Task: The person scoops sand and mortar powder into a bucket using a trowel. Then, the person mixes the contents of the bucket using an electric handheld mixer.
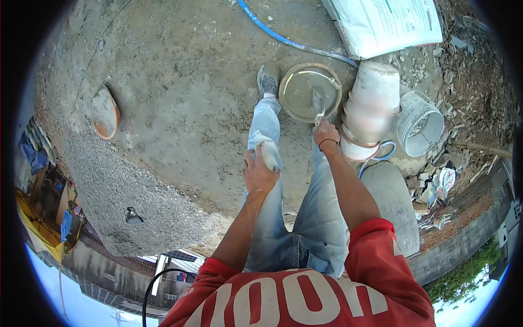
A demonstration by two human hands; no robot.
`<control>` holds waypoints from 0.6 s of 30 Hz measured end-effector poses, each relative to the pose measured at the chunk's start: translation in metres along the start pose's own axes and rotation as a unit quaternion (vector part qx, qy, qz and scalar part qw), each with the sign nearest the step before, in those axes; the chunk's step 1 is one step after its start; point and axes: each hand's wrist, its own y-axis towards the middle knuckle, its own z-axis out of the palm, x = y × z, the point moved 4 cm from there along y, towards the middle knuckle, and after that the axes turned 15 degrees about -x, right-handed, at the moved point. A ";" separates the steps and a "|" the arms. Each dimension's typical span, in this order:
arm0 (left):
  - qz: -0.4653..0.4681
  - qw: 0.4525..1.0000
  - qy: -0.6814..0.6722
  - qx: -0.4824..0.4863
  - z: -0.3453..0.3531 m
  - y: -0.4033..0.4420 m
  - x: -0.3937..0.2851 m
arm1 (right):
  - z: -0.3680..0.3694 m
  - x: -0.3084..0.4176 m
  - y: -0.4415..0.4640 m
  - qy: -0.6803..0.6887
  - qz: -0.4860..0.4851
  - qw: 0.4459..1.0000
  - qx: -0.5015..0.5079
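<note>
My right hand (327,132) is closed round the handle of a trowel (318,100), whose blade lies over the grey wet mix inside a round bucket (283,98). The mix fills much of the bucket, and a pale handle curves along its far rim. My left hand (260,170) rests on my left leg near the knee, fingers spread over the jeans (265,128), holding nothing.
Right of the bucket lie stacked pails (376,90) and a whitish bucket (420,124). A white sack (388,24) and blue hose (289,41) are beyond. A shallow bowl (106,113) and gravel (136,191) are left; a grey board (393,204) is near my right arm.
</note>
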 end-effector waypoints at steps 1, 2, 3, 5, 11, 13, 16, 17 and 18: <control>0.001 1.000 0.003 0.001 0.003 0.003 -0.002 | -0.002 0.003 -0.001 0.010 0.006 1.000 0.011; 0.016 1.000 -0.005 -0.019 0.004 0.004 -0.005 | -0.001 0.001 -0.002 0.011 0.007 1.000 0.013; 0.029 0.999 -0.012 -0.043 0.005 0.008 -0.008 | 0.001 -0.001 -0.001 0.030 0.022 0.999 0.002; 0.046 0.996 -0.036 -0.065 0.015 0.018 -0.012 | 0.006 -0.003 0.001 0.055 0.031 0.998 -0.008; 0.073 0.987 -0.078 -0.116 0.046 0.093 -0.068 | 0.014 -0.038 -0.015 0.074 -0.050 0.996 -0.016; 0.116 0.980 -0.085 -0.136 0.058 0.125 -0.098 | 0.012 -0.068 -0.039 0.134 -0.096 0.982 -0.094; 0.150 0.975 -0.072 -0.146 0.064 0.156 -0.147 | 0.006 -0.113 -0.062 0.186 -0.078 0.976 -0.086; 0.179 0.972 -0.055 -0.145 0.065 0.162 -0.160 | 0.011 -0.130 -0.067 0.187 -0.076 0.976 -0.086; 0.208 0.967 -0.036 -0.144 0.069 0.164 -0.170 | 0.021 -0.147 -0.069 0.180 -0.093 0.974 -0.107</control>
